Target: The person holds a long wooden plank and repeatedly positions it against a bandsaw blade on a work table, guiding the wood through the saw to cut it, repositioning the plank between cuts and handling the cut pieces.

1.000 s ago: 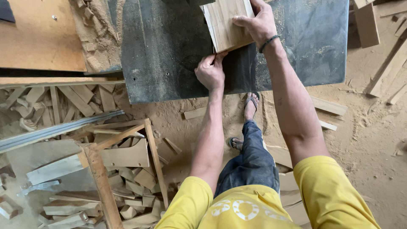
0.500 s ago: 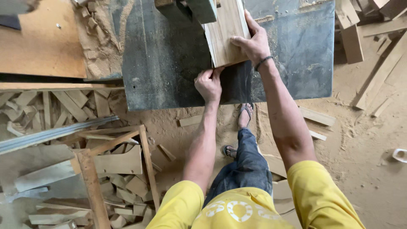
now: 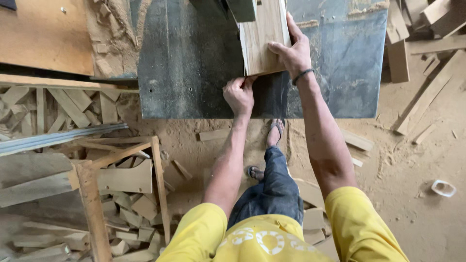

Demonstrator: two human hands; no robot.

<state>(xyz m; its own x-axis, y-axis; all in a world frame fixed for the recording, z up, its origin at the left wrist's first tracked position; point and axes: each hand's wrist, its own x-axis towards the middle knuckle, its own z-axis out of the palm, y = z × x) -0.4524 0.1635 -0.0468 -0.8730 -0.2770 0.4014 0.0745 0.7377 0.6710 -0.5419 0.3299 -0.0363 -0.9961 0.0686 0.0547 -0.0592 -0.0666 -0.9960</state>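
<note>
My right hand (image 3: 293, 53) lies flat on top of a pale wooden board (image 3: 262, 36), fingers (image 3: 276, 47) spread and curled over its near right corner, pressing it down rather than closing round it. The board rests on the dark tabletop (image 3: 194, 63), its long side running away from me, and its far end slips under a green guard (image 3: 240, 8) just beyond my fingertips.

My left hand (image 3: 239, 94) sits just below the board's near edge, closed into a loose fist. The thumb and forefinger are pinched against the near left corner of the board, touching it; whether they grip something small there, I cannot tell.

A dark band (image 3: 302, 75) circles my right wrist.

Below my hands, past the tabletop's near edge, my sandalled foot (image 3: 275, 131) stands on a floor (image 3: 412, 155) covered in sawdust. Left of my left hand, well apart, offcuts of wood (image 3: 121, 194) lie heaped inside a rough timber frame (image 3: 92, 194). Right of my right hand, beyond the tabletop, longer planks (image 3: 427, 92) lie scattered on the floor, and a small white cup (image 3: 443, 188) sits nearer to me in the dust.
</note>
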